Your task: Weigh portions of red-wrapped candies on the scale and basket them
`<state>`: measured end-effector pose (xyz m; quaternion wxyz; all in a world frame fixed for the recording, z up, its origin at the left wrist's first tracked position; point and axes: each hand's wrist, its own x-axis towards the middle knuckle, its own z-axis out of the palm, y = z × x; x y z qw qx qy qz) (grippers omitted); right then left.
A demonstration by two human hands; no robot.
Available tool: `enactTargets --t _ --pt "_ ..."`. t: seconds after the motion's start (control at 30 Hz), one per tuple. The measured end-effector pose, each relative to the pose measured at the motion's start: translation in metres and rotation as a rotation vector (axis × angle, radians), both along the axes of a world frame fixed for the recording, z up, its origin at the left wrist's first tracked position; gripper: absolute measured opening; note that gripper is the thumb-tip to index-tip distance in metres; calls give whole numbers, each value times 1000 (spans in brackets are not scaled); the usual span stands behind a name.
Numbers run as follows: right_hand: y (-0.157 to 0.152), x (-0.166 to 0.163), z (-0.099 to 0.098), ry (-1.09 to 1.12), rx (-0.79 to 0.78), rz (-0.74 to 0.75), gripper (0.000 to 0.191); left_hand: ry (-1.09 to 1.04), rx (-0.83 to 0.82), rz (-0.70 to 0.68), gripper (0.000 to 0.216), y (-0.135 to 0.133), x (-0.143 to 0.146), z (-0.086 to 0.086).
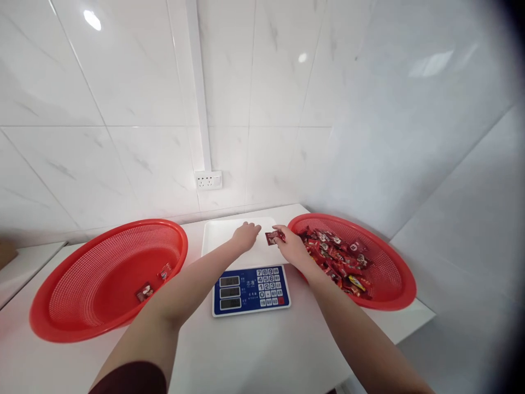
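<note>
My right hand (292,246) pinches a small red packet (274,237) between thumb and fingers, above the right edge of the white weighing tray (215,241). Over the middle of that tray is my left hand (246,236), its fingers loosely bent and slightly apart, with nothing visible in them. The tray belongs to a digital scale whose blue keypad panel (251,302) faces me. Beside my right hand, a red plastic basket (396,279) holds a heap of small red packets (334,254), with one yellow packet (356,283) among them.
At the left stands another red basket (53,306) with two small packets (144,292) inside. Both baskets and the scale rest on a white table (262,350). Behind is a tiled wall with a power socket (209,180). A brown box (7,254) shows at the far left.
</note>
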<state>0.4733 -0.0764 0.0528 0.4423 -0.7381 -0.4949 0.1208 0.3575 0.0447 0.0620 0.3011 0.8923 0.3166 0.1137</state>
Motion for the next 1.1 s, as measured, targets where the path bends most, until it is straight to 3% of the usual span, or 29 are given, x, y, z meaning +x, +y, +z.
enactTargets --t 0.17,0.23,0.3,0.37,0.43,0.53,0.67,0.73,0.87,0.97,1.1 --pt "0 -22 2 274 99 82 43 -310 -400 57 14 -8 -48 10" --pt "1 -39 4 418 131 180 44 -398 -552 82 23 -20 -69 8" --pt "2 -57 4 487 128 308 40 -507 -808 141 37 -34 -87 5" --pt "2 -74 4 388 92 431 31 -612 -1115 230 46 -47 -102 1" --pt "1 -89 4 206 56 508 25 -676 -1315 310 44 -58 -113 -4" --pt "-3 -106 4 -51 72 480 29 -705 -1375 366 34 -68 -127 -11" --pt "-14 -125 6 -256 268 365 36 -672 -1446 344 34 -81 -141 -16" --pt "-21 -133 6 -322 271 479 41 -635 -1439 250 34 -91 -146 -16" --pt "-36 -139 6 -376 80 796 68 -605 -1434 114 33 -109 -154 -16" --pt "-47 -138 7 -306 22 883 83 -586 -1476 120 24 -116 -158 -19" --pt "-56 -142 10 -281 114 904 85 -639 -1502 202 11 -122 -163 -19"
